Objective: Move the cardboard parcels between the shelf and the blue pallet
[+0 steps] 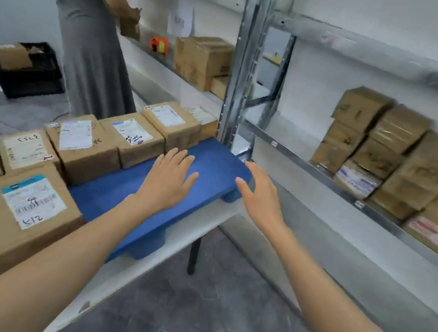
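Note:
A blue pallet (212, 162) lies on a white table, with several labelled cardboard parcels (82, 150) lined along its left side. My left hand (168, 179) hovers open over the bare blue surface, fingers spread, holding nothing. My right hand (260, 195) is open just past the pallet's right edge, also holding nothing. On the metal shelf (324, 179) to the right, several more cardboard parcels (385, 160) are stacked in rows.
A person in a grey dress (88, 39) stands at the back left holding a small box. More boxes (203, 60) and an orange tape measure (159, 44) sit on the far shelf. A black crate (31, 76) stands on the floor. A shelf upright (245, 64) rises beside the pallet.

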